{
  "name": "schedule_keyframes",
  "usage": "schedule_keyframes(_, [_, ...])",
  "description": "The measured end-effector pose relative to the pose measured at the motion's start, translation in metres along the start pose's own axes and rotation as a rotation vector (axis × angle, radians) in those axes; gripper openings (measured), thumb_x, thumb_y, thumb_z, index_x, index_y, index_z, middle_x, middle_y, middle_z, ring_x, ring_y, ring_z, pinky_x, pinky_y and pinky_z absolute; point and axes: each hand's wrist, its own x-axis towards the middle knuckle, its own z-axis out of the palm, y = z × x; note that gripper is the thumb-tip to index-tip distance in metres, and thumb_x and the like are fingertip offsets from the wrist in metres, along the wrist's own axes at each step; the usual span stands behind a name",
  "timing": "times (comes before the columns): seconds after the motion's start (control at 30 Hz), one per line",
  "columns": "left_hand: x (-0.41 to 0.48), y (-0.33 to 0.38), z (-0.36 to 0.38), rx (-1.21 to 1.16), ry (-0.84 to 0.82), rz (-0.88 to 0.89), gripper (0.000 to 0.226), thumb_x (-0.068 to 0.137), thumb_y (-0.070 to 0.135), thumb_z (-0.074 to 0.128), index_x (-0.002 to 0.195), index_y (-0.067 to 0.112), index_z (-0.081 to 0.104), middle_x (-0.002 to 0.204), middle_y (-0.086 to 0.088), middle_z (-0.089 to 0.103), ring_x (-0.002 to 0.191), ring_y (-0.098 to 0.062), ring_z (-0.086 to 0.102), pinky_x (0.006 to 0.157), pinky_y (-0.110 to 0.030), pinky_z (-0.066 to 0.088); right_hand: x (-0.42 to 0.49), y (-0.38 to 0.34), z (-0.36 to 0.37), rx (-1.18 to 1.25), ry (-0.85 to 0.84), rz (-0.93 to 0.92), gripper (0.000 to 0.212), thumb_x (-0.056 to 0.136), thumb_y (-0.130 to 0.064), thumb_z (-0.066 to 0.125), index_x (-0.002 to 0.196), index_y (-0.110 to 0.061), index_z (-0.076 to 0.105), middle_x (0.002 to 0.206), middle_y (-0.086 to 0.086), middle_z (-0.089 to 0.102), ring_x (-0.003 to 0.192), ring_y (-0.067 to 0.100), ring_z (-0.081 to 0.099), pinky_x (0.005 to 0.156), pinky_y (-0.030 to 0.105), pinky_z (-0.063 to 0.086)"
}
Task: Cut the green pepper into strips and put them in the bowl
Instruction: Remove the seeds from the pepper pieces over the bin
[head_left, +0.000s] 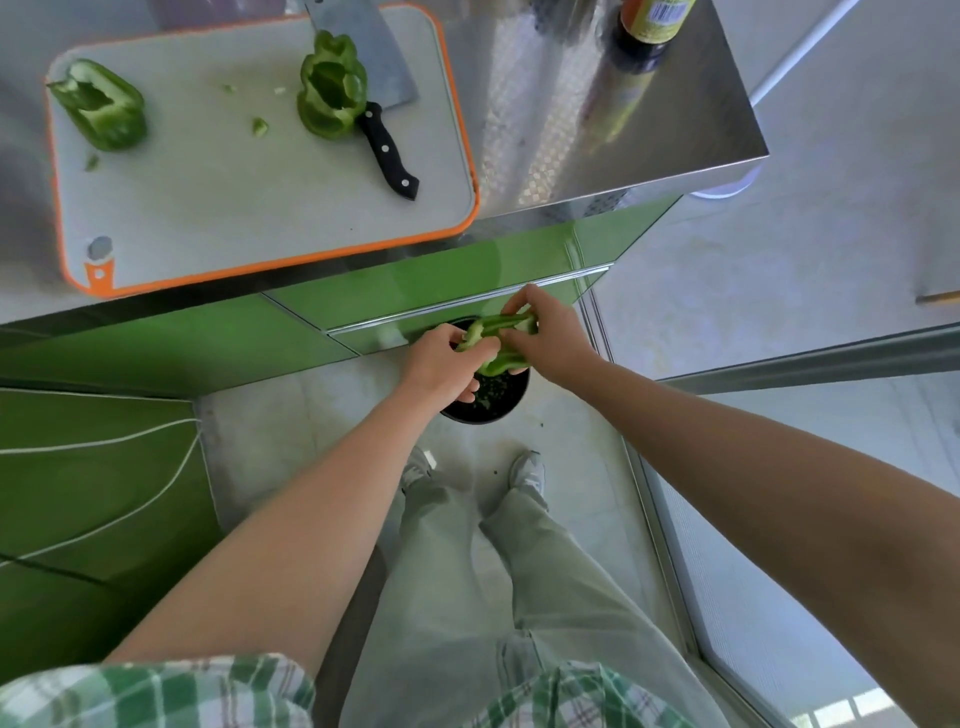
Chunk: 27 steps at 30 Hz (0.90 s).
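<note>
Steel desk carries the cutting board, two pepper pieces and the knife parked beside it. Below the board, left hand and right hand each close their grip on a pepper piece over a black bin, likely so seeds drop in.

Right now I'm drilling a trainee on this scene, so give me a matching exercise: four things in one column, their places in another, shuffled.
Things:
1. cleaver
2. bottle
3. black container
4. pepper piece

Places:
A. on the floor by the green cabinet
B. between the left hand and right hand
C. on the cutting board
D. on the steel counter, right of the board

Pairs: 1-C, 2-D, 3-A, 4-B
</note>
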Motion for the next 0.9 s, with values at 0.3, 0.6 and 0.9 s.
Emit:
schedule_keyframes(0.3, [0.013,-0.033,0.003,0.123,0.122,0.114,0.025,0.089,0.033,0.065,0.082,0.010,0.071,0.064,-0.007,0.070,0.052,-0.014,0.068,0.068,-0.038,0.060,0.008,0.024,0.021,-0.221,-0.063,0.022,0.017,0.092,-0.016,0.060,0.097,-0.006,0.073,0.083,0.005,0.066,0.071,0.014,0.055,0.051,0.011,0.032])
schedule_keyframes(0.6, [0.038,-0.048,-0.014,0.156,0.143,0.037,0.032,0.087,0.033,0.065,0.085,0.003,0.074,0.065,-0.010,0.072,0.053,-0.014,0.069,0.074,-0.040,0.060,0.034,0.033,0.030,0.322,0.060,0.419,0.028,0.095,-0.020,0.055,0.078,-0.004,0.071,0.077,0.012,0.072,0.067,0.023,0.069,0.063,0.031,0.058])
schedule_keyframes(0.9, [0.064,-0.055,-0.015,0.177,-0.040,-0.088,0.035,0.088,0.035,0.057,0.086,0.001,0.067,0.062,-0.006,0.063,0.062,-0.030,0.070,0.081,-0.043,0.058,0.034,0.023,0.046,0.150,-0.472,0.407,0.015,0.084,-0.008,0.070,0.097,-0.008,0.063,0.093,0.009,0.058,0.067,0.016,0.061,0.055,0.020,0.056])
